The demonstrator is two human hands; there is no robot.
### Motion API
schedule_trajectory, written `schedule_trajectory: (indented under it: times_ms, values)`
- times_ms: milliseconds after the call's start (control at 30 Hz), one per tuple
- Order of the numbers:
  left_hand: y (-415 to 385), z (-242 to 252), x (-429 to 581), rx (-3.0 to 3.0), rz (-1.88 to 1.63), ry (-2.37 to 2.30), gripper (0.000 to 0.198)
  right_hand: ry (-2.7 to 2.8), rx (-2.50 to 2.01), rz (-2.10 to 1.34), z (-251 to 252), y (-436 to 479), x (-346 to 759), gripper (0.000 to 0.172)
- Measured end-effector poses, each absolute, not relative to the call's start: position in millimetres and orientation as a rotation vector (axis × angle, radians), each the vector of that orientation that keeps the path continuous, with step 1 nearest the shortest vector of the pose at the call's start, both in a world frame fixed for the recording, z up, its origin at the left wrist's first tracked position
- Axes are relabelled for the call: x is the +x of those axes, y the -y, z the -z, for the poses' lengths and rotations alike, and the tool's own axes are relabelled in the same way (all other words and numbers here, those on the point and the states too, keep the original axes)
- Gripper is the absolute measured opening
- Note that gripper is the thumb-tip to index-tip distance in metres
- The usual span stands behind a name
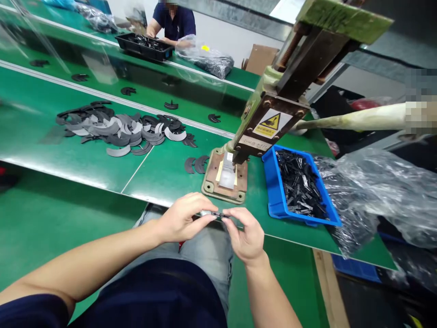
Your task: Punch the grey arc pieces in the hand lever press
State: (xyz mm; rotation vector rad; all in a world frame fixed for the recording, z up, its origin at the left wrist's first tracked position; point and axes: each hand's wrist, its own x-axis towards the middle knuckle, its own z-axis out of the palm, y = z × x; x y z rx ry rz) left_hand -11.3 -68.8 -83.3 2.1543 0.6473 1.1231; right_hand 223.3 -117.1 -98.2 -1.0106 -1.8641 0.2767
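Both of my hands are closed in a pinch on a small dark part [218, 214], just off the table's front edge. My left hand [186, 217] grips its left end between thumb and fingers. At the right end, my right hand [246, 232] pinches it the same way. The fingers cover much of the part, so its full shape is hidden. Just beyond my hands stands a green hand press [266, 109] with a metal plate [228, 171] on its base. Two curved black pieces [196, 165] lie left of that base.
A pile of curved grey and black pieces [119, 130] lies to the left. A blue bin [273, 191] of small black parts stands right of the press, beside clear plastic bags [382, 191]. Behind the belt [146, 98], a co-worker [175, 23] sits near a black tray [143, 53].
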Motion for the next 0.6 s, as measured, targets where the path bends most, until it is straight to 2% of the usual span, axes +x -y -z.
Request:
schedule_trajectory:
  times_ms: [467,600]
  values:
    - [65.2,80.8,-11.5,2.238,-1.125,-0.567,0.024,1.903,-0.981,-0.224,103.8,113.1,225.8,0.068]
    - [44.1,78.5,-15.2,2.344,-1.1,-0.577,0.014,1.895,-1.042,-0.169,85.0,109.0,237.3,0.058]
